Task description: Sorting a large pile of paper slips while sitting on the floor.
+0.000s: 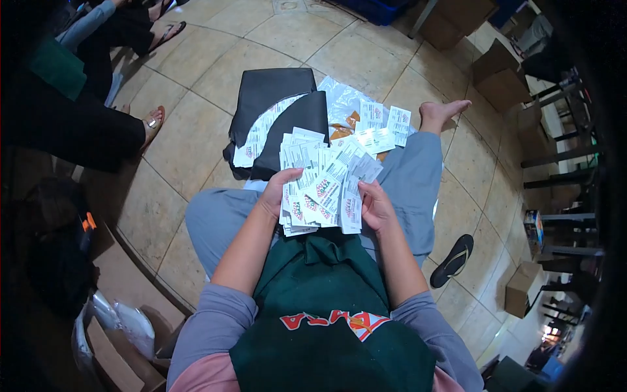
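Both hands hold a loose, untidy pile of printed paper slips (318, 181) above the lap. My left hand (280, 192) grips its left edge, thumb on top. My right hand (378, 208) pinches the slips at the right side. Past the pile, a black plastic bag (279, 88) on the floor is torn, with more printed slips (267, 128) showing through the opening. Several loose slips (374, 139) lie to the right of the bag, on and beside clear plastic wrapping (338, 98) with brown tape.
A black flip-flop (453, 260) lies on the tiled floor at right. Cardboard boxes (499, 73) stand farther right near black furniture legs. An open carton (115, 355) with plastic-wrapped items is at lower left. Another person's sandaled foot (154, 126) rests on the floor at upper left.
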